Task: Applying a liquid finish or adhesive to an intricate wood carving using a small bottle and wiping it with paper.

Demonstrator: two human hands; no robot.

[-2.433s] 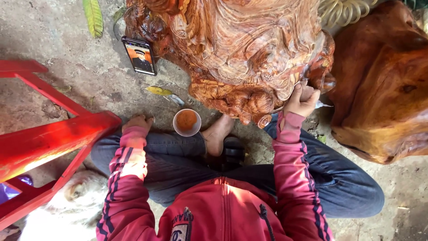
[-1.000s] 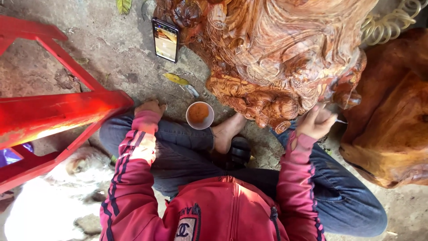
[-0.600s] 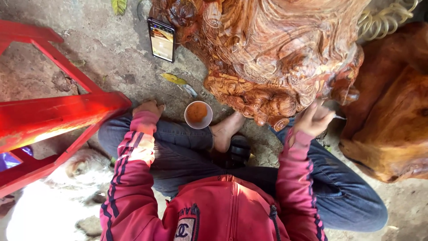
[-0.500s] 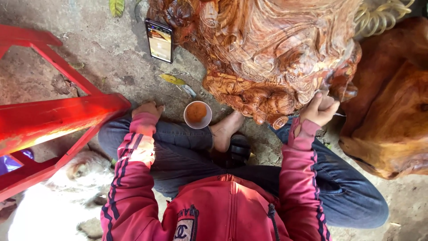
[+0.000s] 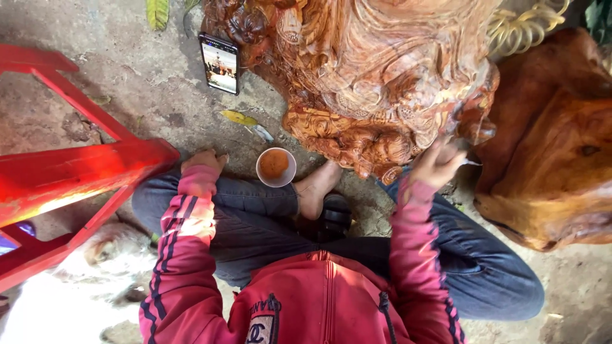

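Right hand point(image 5: 437, 167): raised against the lower right edge of the carved wood sculpture point(image 5: 376, 83); fingers closed around a thin tool whose pale tip point(image 5: 472, 163) juts to the right. The tool's kind cannot be told; the grip looks suited to fine work on the relief.
Left hand point(image 5: 204, 159): resting on the left knee, well left of the sculpture, fingers curled loosely, nothing held. It appears to serve as a brace for the seated posture.
Carved wood sculpture: reddish-orange, densely carved, standing on the concrete floor point(image 5: 127, 83) directly ahead of the person, close enough for the right hand to reach without leaning.
Small cup point(image 5: 276, 167): white, holding an orange substance, on the floor just below the sculpture's left base, between the left hand and the bare foot point(image 5: 317, 188); likely kept there for easy reach.
Phone point(image 5: 220, 62): propped upright against the sculpture's left side, screen lit and facing the person.
Second wood piece point(image 5: 554, 146): uncarved, brown, just right of the sculpture.
Red plastic chair point(image 5: 64, 172): far left of the sculpture, beside the left knee.
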